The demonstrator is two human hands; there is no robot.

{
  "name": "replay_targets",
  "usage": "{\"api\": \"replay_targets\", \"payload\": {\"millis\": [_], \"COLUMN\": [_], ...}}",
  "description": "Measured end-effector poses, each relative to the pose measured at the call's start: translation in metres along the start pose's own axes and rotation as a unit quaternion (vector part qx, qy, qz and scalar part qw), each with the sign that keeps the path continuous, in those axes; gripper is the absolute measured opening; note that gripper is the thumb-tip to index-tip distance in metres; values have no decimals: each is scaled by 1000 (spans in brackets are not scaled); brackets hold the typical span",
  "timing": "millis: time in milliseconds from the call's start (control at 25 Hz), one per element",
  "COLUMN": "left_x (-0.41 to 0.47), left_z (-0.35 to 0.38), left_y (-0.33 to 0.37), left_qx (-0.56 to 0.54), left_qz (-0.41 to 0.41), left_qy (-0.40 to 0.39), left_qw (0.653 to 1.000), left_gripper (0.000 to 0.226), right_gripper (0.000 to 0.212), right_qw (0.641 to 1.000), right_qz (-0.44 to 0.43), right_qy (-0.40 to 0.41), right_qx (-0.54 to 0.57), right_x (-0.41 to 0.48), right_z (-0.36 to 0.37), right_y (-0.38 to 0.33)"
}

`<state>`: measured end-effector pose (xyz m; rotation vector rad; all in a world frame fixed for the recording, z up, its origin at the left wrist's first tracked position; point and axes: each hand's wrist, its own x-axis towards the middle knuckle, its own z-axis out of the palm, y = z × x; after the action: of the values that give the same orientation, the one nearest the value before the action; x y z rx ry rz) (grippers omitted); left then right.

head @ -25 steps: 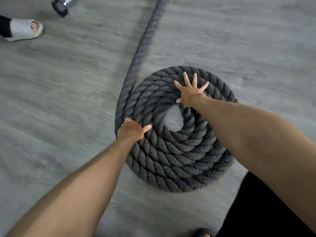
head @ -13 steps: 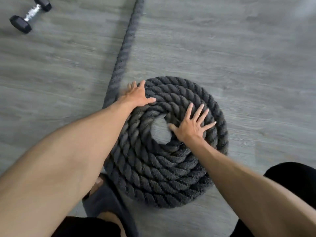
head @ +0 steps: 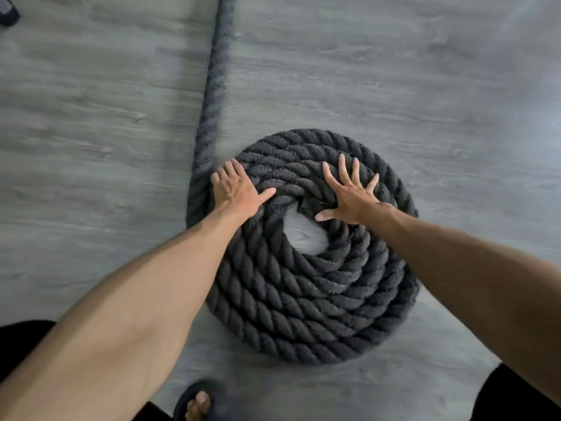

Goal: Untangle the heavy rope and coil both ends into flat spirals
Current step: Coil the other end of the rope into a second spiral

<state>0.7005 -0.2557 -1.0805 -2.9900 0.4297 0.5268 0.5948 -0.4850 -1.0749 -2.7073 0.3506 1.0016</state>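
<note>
A thick dark grey rope lies wound into a flat spiral (head: 303, 302) on the grey floor, with a small bare patch of floor at its centre. Its free length (head: 212, 95) runs straight from the spiral's left side to the top edge of the head view. My left hand (head: 235, 191) lies palm down on the spiral's upper left rim, fingers together, thumb out. My right hand (head: 349, 196) presses flat on the upper right turns, fingers spread, thumb beside the rope's inner end (head: 306, 206). Neither hand grips the rope.
The grey wood-look floor (head: 425, 86) spreads on all sides. My foot in a dark sandal (head: 197, 402) shows at the bottom edge, close to the spiral's near rim. A dark object (head: 7, 13) sits at the top left corner. Dark clothing fills both bottom corners.
Both hands shifted clockwise over the spiral, then the right hand went back up to the upper turns. The view dropped, so the dumbbell and the other person's foot left the frame.
</note>
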Motion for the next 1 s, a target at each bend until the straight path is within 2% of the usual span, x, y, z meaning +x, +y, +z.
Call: {"api": "replay_targets", "payload": {"millis": [160,280,440,640,760,840,880,920,1000], "left_x": [21,33,51,70,78,85,90,96,114], "left_z": [-9,-20,-22,-33,-40,-45,-50,-57,-71], "left_y": [-4,4,7,29,41,39,37,38,49], "left_qx": [5,3,33,44,13,-25,-25,-11,1], "left_qz": [-21,-37,-56,-144,-179,-203,-207,-196,-113], "left_qy": [-12,-70,-57,-108,-141,-159,-166,-160,-120], "left_qw": [1000,997,996,983,974,966,964,967,986], "left_gripper": [112,125,122,121,120,120,121,121,120], "right_gripper": [130,130,128,127,126,125,125,128,136], "right_qw": [998,997,990,969,964,975,986,995,992], "right_qz": [-16,-26,-99,-177,-191,-160,-118,-52,104], "right_qy": [-33,-37,-23,-23,-15,16,44,64,56], "right_qx": [-47,-62,-96,-169,-183,-154,-112,-57,45], "right_x": [36,55,96,153,166,154,140,123,90], "right_z": [-45,-66,-94,-146,-165,-158,-147,-131,-98], "right_y": [-2,0,13,13,4,5,10,17,36]}}
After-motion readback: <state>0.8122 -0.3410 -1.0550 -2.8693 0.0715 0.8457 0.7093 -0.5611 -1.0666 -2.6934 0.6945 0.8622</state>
